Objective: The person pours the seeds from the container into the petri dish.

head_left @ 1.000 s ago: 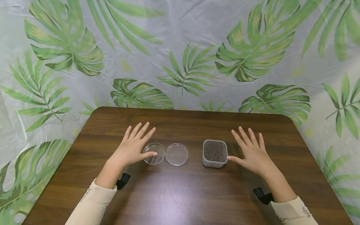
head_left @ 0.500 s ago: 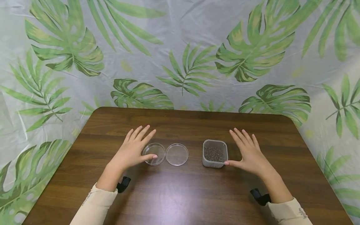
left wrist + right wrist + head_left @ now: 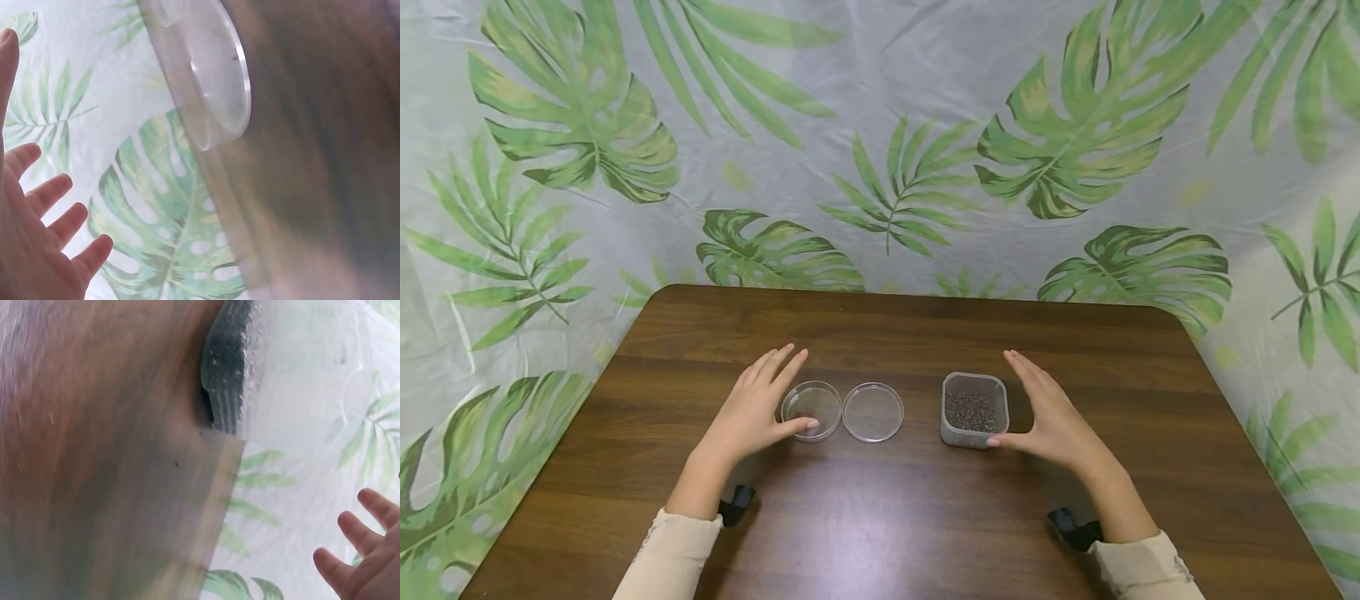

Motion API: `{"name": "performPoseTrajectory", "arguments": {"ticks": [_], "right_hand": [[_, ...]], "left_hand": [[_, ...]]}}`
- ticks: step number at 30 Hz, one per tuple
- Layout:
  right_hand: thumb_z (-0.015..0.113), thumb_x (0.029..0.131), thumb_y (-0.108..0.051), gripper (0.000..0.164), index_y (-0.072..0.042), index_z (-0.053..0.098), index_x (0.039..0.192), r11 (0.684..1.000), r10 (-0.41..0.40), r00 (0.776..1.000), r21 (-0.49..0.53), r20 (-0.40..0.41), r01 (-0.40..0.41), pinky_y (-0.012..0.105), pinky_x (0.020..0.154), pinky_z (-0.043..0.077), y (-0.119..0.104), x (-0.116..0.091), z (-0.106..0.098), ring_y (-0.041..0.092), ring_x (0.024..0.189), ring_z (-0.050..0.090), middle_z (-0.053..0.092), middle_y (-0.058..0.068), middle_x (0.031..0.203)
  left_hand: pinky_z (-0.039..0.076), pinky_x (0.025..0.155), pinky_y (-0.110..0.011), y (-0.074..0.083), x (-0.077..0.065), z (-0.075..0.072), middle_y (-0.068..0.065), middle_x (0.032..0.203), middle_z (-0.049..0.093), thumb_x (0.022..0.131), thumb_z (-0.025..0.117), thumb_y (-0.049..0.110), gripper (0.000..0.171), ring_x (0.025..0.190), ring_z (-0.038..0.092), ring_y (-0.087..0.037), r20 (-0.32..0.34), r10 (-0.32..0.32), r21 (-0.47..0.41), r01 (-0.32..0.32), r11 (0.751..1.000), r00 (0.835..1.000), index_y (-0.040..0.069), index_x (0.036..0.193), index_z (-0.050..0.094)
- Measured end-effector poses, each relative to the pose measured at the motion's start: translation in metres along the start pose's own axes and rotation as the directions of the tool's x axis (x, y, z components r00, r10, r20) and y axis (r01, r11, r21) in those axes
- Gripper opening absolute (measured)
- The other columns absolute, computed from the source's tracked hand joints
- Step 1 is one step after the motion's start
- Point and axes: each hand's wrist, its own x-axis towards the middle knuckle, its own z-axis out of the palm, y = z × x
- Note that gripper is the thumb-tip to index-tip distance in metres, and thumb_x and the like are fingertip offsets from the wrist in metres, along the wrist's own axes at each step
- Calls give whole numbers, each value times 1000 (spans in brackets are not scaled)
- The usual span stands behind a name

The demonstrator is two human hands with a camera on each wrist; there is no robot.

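My left hand hovers at the left side of a clear round petri dish, fingers extended and thumb over its near part. A second, similar clear round dish lies just right of it. Farther right is a translucent square plastic tub holding dark small grains. Beside the tub my right hand is held with straight fingers, its thumb by the near right corner; contact cannot be told. In the wrist views, fingers stand apart from the dish and the tub.
All of these sit on a dark brown wooden table with rounded far corners. Behind it hangs a pale cloth with green leaf prints. Black wrist straps show below the hands.
The right hand has come left and its fingers have drawn together around the tub's right side. My left hand has lowered slightly, its fingers closer together. Dishes and tub stay put.
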Motion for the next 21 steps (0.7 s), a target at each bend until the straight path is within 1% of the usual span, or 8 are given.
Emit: {"name": "performPoseTrajectory", "arguments": {"ticks": [3, 6, 9, 13, 15, 18, 21], "right_hand": [[81, 55, -49, 116, -22, 14, 145, 997, 42, 999, 69, 7, -42, 57, 96, 26, -1, -1, 5, 35, 128, 24, 24, 14, 143], [81, 56, -48, 114, -27, 13, 145, 986, 97, 995, 133, 27, -100, 59, 95, 27, -2, -2, 9, 36, 128, 23, 22, 12, 144], [80, 58, -47, 112, -30, 12, 144, 973, 141, 989, 177, 41, -146, 60, 95, 26, -1, -4, 13, 36, 129, 21, 20, 10, 145], [81, 58, -46, 111, -32, 11, 144, 961, 170, 985, 214, 39, -175, 60, 95, 25, 1, -6, 19, 35, 129, 20, 20, 10, 145], [81, 58, -45, 111, -33, 11, 144, 957, 176, 984, 230, 36, -180, 60, 96, 25, 2, -7, 21, 34, 130, 20, 21, 8, 145], [82, 58, -42, 111, -32, 12, 144, 950, 177, 984, 257, 26, -178, 60, 96, 24, 4, -8, 25, 33, 130, 20, 23, 7, 145], [83, 59, -37, 110, -28, 13, 144, 939, 181, 983, 293, 17, -178, 61, 96, 22, 7, -9, 28, 34, 129, 21, 25, 7, 144]], "left_hand": [[20, 102, -51, -2, -4, 6, -13, 143, 24, 71, 61, 63, 96, 129, 22, -34, -12, -26, -42, 26, 999, 1000, 17, 145, 19], [21, 101, -53, -4, -8, 11, -13, 143, 25, 71, 61, 63, 97, 129, 21, -33, -24, -61, -85, 59, 995, 998, 17, 145, 19], [24, 99, -55, -6, -11, 17, -13, 143, 24, 70, 62, 62, 97, 129, 21, -34, -29, -102, -145, 97, 985, 994, 20, 145, 17], [29, 96, -56, -6, -16, 23, -12, 144, 22, 70, 66, 59, 98, 129, 19, -35, -16, -150, -239, 141, 961, 989, 23, 145, 15], [31, 94, -57, -7, -18, 27, -12, 144, 21, 69, 67, 57, 98, 129, 19, -36, -9, -167, -272, 159, 949, 986, 23, 145, 15], [29, 95, -57, -8, -20, 30, -11, 145, 20, 69, 68, 56, 99, 129, 18, -36, 0, -192, -318, 182, 931, 981, 22, 145, 14], [27, 96, -58, -8, -21, 33, -10, 145, 20, 68, 70, 54, 100, 129, 17, -36, 11, -215, -359, 204, 911, 977, 23, 145, 13]]}}
